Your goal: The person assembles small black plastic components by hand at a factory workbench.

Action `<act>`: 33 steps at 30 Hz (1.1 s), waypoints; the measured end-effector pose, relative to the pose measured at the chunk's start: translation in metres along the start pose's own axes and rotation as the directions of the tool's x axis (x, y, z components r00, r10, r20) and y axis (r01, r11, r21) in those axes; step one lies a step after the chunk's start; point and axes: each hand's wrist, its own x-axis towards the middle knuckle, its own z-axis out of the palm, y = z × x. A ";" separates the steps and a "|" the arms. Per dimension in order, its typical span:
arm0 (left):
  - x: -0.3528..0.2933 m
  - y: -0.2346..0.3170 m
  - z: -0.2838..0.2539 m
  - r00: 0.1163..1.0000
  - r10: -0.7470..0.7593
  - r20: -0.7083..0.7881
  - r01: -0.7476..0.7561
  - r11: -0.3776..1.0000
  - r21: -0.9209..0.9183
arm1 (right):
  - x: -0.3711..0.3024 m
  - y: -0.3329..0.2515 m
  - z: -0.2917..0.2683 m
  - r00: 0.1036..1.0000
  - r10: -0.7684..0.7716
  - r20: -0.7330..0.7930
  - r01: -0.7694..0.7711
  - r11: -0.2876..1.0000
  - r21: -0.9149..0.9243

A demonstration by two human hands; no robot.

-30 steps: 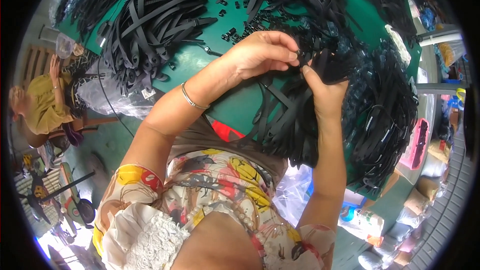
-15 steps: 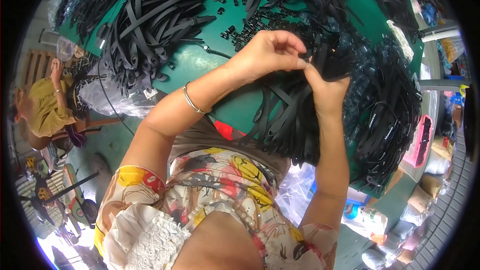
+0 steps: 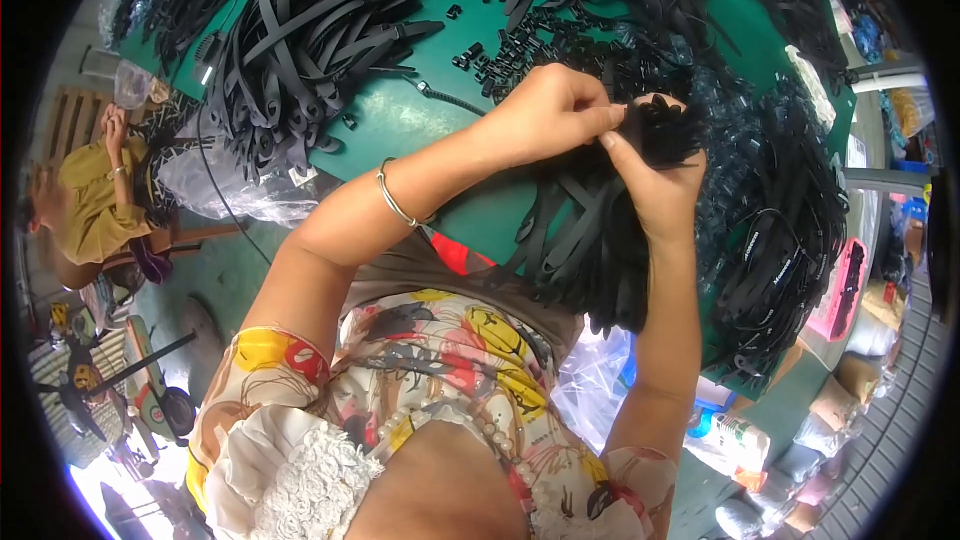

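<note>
My right hand is closed round a bundle of black straps, whose ends fan out above the fingers. Against its thumb tip, my left hand pinches with thumb and forefinger; what lies in that pinch is too small and hidden to make out. More black straps hang over the near edge of the green table below the hands. Just beyond my left hand lie many small black plastic pieces, loop- or clip-like.
A big heap of black straps covers the table's left side. Clear plastic pieces and more straps lie to the right, near a pink basket. A person in a mustard top sits at the far left.
My right hand has turned, so the strap ends now show fanned above it. My left hand has shifted slightly right, its fingers drawn closer together. The table contents appear slightly shifted in view.
</note>
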 end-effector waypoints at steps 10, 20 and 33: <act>-0.004 0.002 -0.007 0.995 -0.060 -0.074 0.041 0.970 -0.241 | 0.005 0.000 -0.006 0.996 0.079 -0.038 -0.083 0.990 -0.110; 0.000 -0.006 -0.003 0.988 0.118 -0.103 -0.114 0.992 0.050 | 0.005 0.000 -0.012 0.990 0.115 -0.084 -0.107 0.989 0.098; 0.012 -0.005 -0.008 0.948 0.217 -0.235 -0.191 0.973 0.129 | 0.006 -0.003 -0.023 0.980 0.197 0.002 -0.192 0.954 0.231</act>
